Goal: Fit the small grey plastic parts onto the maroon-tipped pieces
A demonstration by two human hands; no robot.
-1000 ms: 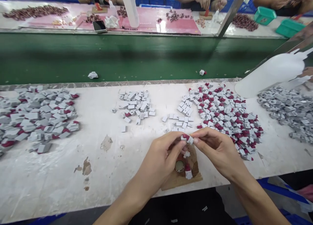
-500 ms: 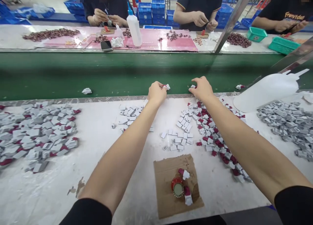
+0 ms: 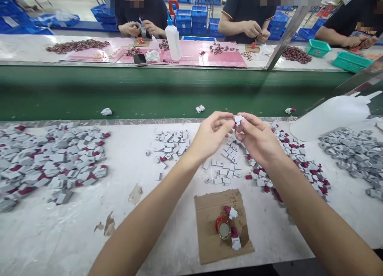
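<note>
While the right hand (image 3: 259, 139) pinches a grey-and-red piece (image 3: 238, 120), the left hand (image 3: 211, 134) apparently grips it too. Cardboard (image 3: 207, 224) lies apart.

Held piece (image 3: 238, 119): partly covered by left hand (image 3: 213, 134) and right hand (image 3: 260, 140); fine shape — too small to tell;
Maroon-and-grey pile (image 3: 312, 174), 4 o'clock: partly hidden behind right forearm (image 3: 317, 204);
Broad pile (image 3: 60, 156), 9 o'clock: cut off by left edge;
Grey pile (image 3: 353, 150), 3 o'clock: cut off by right edge;
Co-worker (image 3: 142, 10), 11 o'clock: head cut off by top edge — handheld item too small to tell.
</note>
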